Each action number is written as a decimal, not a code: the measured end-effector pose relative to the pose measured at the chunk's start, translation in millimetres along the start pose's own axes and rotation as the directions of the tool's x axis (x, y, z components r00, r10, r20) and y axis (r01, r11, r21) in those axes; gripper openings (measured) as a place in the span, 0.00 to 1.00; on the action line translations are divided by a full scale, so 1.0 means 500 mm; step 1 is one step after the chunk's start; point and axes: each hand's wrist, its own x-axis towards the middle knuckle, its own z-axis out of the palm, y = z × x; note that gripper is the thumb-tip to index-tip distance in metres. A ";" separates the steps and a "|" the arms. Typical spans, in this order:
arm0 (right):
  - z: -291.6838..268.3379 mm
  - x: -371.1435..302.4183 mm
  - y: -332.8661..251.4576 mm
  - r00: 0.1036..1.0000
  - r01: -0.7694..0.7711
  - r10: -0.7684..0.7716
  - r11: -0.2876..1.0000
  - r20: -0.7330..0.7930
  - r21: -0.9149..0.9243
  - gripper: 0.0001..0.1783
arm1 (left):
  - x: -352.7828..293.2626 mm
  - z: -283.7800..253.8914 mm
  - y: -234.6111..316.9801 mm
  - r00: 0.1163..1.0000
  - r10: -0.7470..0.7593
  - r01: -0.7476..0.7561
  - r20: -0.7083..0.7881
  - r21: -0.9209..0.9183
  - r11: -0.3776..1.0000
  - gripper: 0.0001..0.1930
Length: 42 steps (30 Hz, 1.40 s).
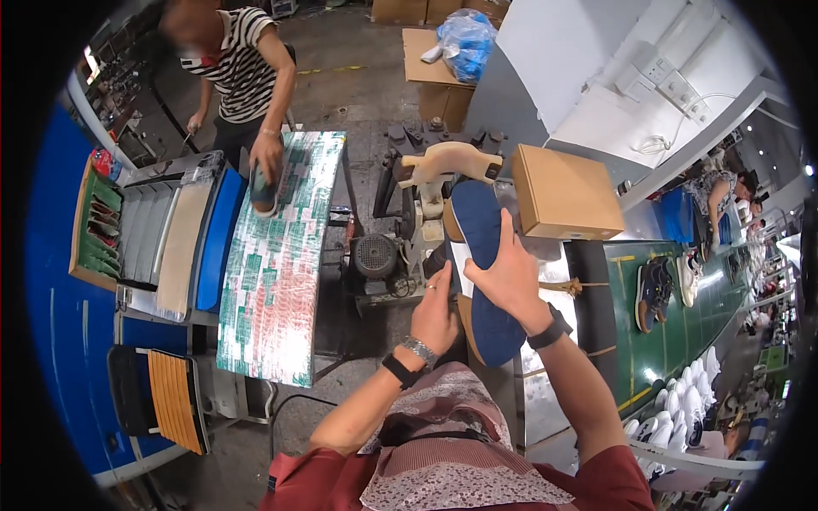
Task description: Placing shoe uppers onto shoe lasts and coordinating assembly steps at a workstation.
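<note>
In front of me, a long navy-blue insole [494, 328] lies lengthwise along a shoe [465, 313], whose brown and white edge shows on its left side. Most of the shoe is hidden behind the insole. My right hand [514, 285] grips the insole from its right side, thumb and index finger spread over its face. On the left, my left hand [434, 319] holds the shoe's side, with its index finger reaching up along a dark part. The tips of its other fingers are hidden. Just beyond stands a machine with a curved tan pad [452, 162].
A motor [375, 255] sits low beside the machine, and a cardboard box [567, 192] stands at its right. Across a plastic-wrapped table [277, 289], a co-worker's hand [267, 157] holds a shoe. Dark shoes [654, 294] and several white ones [682, 404] are along a green conveyor [626, 341].
</note>
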 end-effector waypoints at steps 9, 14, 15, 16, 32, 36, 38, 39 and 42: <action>0.013 -0.021 0.043 0.999 0.042 -0.041 0.999 -0.013 0.032 0.58 | -0.032 0.046 -0.008 0.651 -0.355 0.686 0.671 -0.721 -0.103 0.33; 0.029 -0.039 0.036 0.975 0.173 -0.142 0.968 -0.172 0.181 0.53 | 0.005 0.125 0.036 0.797 -0.321 0.357 0.512 -0.828 -0.433 0.32; 0.032 -0.044 0.031 0.972 0.189 -0.161 0.968 -0.171 0.164 0.54 | 0.005 0.128 0.035 0.735 -0.385 0.394 0.558 -0.814 -0.427 0.32; 0.034 -0.051 0.025 0.975 0.165 -0.137 0.973 -0.174 0.161 0.54 | 0.004 0.128 0.033 0.669 -0.421 0.440 0.613 -0.783 -0.440 0.32; 0.014 -0.143 -0.008 0.956 0.159 -0.073 0.943 -0.284 0.291 0.59 | -0.033 0.058 0.042 0.687 -0.361 0.615 0.631 -0.769 -0.174 0.39; 0.013 -0.233 0.064 0.944 0.223 -0.117 0.916 -0.308 0.334 0.50 | -0.102 -0.008 0.038 0.800 -0.279 0.580 0.531 -0.804 0.134 0.38; 0.047 -0.240 0.127 0.976 -0.109 0.196 0.823 -0.098 0.558 0.40 | -0.119 -0.063 -0.004 0.759 -0.387 0.648 0.524 -0.548 0.528 0.37; 0.078 -0.231 0.157 0.935 -0.280 0.354 0.676 0.034 0.681 0.35 | -0.125 -0.090 -0.029 0.653 -0.426 0.724 0.626 -0.351 0.594 0.36; 0.172 -0.161 0.184 0.866 -0.449 0.295 0.102 0.404 0.888 0.27 | -0.153 -0.194 -0.052 0.729 -0.175 0.666 0.662 -0.628 0.402 0.32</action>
